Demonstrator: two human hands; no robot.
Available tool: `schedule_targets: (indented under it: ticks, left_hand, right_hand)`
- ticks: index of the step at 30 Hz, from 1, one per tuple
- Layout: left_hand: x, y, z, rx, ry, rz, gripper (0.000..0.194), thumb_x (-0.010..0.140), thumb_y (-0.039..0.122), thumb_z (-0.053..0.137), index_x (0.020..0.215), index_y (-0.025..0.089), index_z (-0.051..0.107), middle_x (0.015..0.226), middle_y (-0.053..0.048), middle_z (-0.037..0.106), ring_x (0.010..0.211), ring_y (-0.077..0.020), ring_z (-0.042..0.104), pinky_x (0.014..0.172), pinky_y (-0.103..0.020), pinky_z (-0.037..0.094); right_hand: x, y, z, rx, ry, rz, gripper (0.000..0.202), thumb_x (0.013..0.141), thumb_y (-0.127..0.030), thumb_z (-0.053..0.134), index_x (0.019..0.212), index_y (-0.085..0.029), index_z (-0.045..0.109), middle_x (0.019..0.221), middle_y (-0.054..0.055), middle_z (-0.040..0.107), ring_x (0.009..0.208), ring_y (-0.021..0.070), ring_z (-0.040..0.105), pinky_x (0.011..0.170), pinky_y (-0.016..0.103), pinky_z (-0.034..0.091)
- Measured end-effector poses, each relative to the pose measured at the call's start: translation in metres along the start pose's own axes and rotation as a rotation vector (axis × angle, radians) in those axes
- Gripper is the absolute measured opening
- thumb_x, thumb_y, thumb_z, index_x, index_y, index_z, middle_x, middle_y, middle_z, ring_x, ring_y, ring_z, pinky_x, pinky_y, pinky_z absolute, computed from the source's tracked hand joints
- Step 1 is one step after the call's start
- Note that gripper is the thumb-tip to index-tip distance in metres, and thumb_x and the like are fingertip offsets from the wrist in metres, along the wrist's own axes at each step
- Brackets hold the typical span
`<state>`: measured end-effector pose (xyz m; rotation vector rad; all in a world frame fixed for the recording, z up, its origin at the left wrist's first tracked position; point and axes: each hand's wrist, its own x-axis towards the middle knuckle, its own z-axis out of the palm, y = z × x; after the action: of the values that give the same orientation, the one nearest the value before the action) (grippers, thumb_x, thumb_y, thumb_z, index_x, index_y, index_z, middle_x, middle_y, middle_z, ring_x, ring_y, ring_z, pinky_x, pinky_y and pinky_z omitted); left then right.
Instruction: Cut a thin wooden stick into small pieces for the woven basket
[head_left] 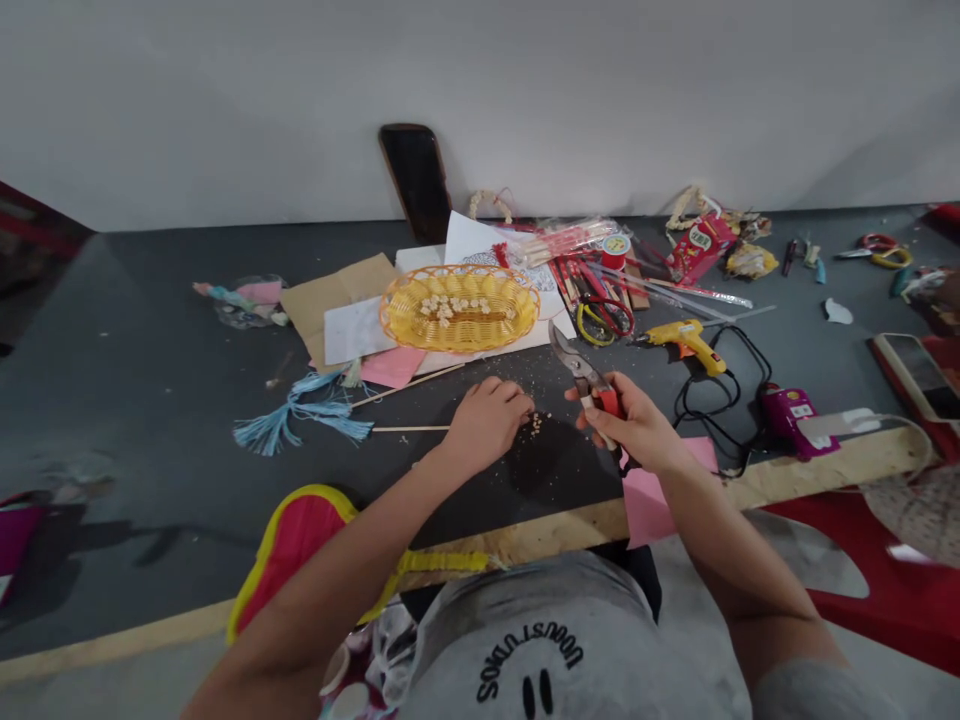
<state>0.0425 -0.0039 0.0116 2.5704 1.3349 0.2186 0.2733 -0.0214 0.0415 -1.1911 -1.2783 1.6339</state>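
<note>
Red-handled pruning shears [577, 362] are in my right hand [626, 418], blades pointing up and left over the table. My left hand [491, 420] rests on the dark tabletop with its fingers bent together, beside small pale cut bits [537, 424]; what its fingertips hold is too small to tell. A thin wooden stick [412, 429] runs left from this hand toward a blue tassel [274, 425]. Beyond the hands, a yellow woven basket [457, 338] holds a cluster of small pale pieces [454, 307].
A phone [420, 180] leans against the wall. Right of the basket are scissors [596, 322], a yellow glue gun [690, 345] with its black cord, and a red box [703, 246]. Pink paper [649, 508] hangs over the wooden front edge [525, 538]. A purple device [795, 420] sits at right.
</note>
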Motion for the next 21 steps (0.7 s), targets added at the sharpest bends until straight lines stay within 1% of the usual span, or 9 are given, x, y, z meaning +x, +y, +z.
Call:
schedule_targets:
  ticks: [2, 4, 6, 8, 11, 14, 18, 20, 21]
  left_hand:
    - [-0.005, -0.005, -0.003, -0.026, 0.007, -0.010, 0.014, 0.087, 0.021, 0.052, 0.092, 0.020, 0.066, 0.097, -0.007, 0.065, 0.091, -0.0228, 0.051, 0.080, -0.037, 0.040]
    - [-0.007, -0.008, -0.005, -0.069, 0.038, -0.019, 0.015, 0.088, 0.021, 0.051, 0.093, 0.020, 0.066, 0.096, -0.007, 0.066, 0.090, -0.0224, 0.052, 0.083, -0.038, 0.040]
    - [-0.005, -0.004, -0.004, -0.103, 0.069, -0.022, 0.017, 0.089, 0.022, 0.050, 0.093, 0.019, 0.066, 0.094, -0.007, 0.066, 0.089, -0.0228, 0.052, 0.084, -0.039, 0.039]
    - [0.001, 0.005, 0.000, -0.117, 0.082, -0.020, 0.016, 0.088, 0.025, 0.052, 0.092, 0.019, 0.066, 0.093, -0.008, 0.066, 0.090, -0.0247, 0.052, 0.082, -0.040, 0.039]
    - [0.015, 0.022, 0.008, -0.132, 0.088, -0.060, 0.009, 0.080, 0.026, 0.063, 0.086, 0.020, 0.066, 0.094, -0.011, 0.065, 0.094, -0.0291, 0.051, 0.079, -0.041, 0.039]
    - [0.024, 0.030, 0.013, -0.150, 0.105, -0.095, 0.003, 0.078, 0.023, 0.064, 0.079, 0.020, 0.065, 0.092, -0.011, 0.064, 0.094, -0.0295, 0.052, 0.079, -0.041, 0.039]
    - [0.020, 0.020, 0.006, -0.287, 0.139, -0.108, 0.010, 0.082, 0.017, 0.058, 0.076, 0.019, 0.065, 0.087, -0.009, 0.067, 0.088, -0.0246, 0.055, 0.080, -0.039, 0.039]
    - [0.011, 0.009, -0.001, -0.522, 0.149, -0.140, 0.009, 0.083, 0.019, 0.057, 0.078, 0.020, 0.065, 0.079, -0.005, 0.067, 0.080, -0.0206, 0.056, 0.077, -0.035, 0.040]
    - [0.007, 0.003, -0.006, -0.681, 0.178, -0.199, 0.008, 0.083, 0.023, 0.058, 0.081, 0.020, 0.065, 0.078, -0.003, 0.067, 0.078, -0.0190, 0.057, 0.073, -0.032, 0.041]
  right_hand:
    - [-0.003, 0.003, -0.005, -0.003, 0.031, 0.003, 0.033, 0.078, -0.039, 0.070, 0.099, -0.021, 0.053, 0.112, 0.008, 0.064, 0.065, 0.0099, 0.059, 0.047, 0.022, 0.044]
    - [-0.006, 0.005, -0.008, -0.029, 0.041, 0.041, 0.035, 0.077, -0.039, 0.071, 0.102, -0.019, 0.057, 0.096, 0.005, 0.066, 0.055, 0.0076, 0.054, 0.045, 0.021, 0.040]
    - [-0.008, 0.006, -0.009, -0.057, 0.023, 0.090, 0.037, 0.076, -0.039, 0.071, 0.105, -0.017, 0.060, 0.082, 0.002, 0.065, 0.050, 0.0067, 0.051, 0.042, 0.020, 0.035]
    - [-0.009, 0.006, -0.007, -0.071, 0.007, 0.101, 0.038, 0.077, -0.039, 0.071, 0.106, -0.017, 0.062, 0.079, 0.001, 0.063, 0.050, 0.0072, 0.051, 0.043, 0.020, 0.035]
    - [-0.009, 0.006, -0.004, -0.080, 0.013, 0.053, 0.036, 0.078, -0.040, 0.070, 0.106, -0.018, 0.062, 0.086, 0.002, 0.064, 0.055, 0.0079, 0.053, 0.046, 0.020, 0.040]
    - [-0.008, 0.005, -0.005, -0.084, 0.037, -0.003, 0.030, 0.079, -0.039, 0.068, 0.100, -0.020, 0.060, 0.100, 0.004, 0.065, 0.059, 0.0077, 0.054, 0.049, 0.021, 0.044]
    - [-0.005, 0.002, -0.006, -0.118, 0.054, -0.073, 0.021, 0.081, -0.037, 0.066, 0.090, -0.021, 0.055, 0.116, 0.006, 0.063, 0.072, 0.0110, 0.061, 0.059, 0.024, 0.049]
    - [-0.002, -0.002, -0.002, -0.162, 0.056, -0.133, 0.017, 0.083, -0.034, 0.063, 0.091, -0.022, 0.053, 0.122, 0.007, 0.061, 0.086, 0.0146, 0.063, 0.069, 0.028, 0.052]
    - [0.001, -0.004, 0.001, -0.209, 0.053, -0.171, 0.016, 0.084, -0.031, 0.061, 0.094, -0.022, 0.053, 0.123, 0.007, 0.060, 0.092, 0.0161, 0.063, 0.074, 0.029, 0.052]
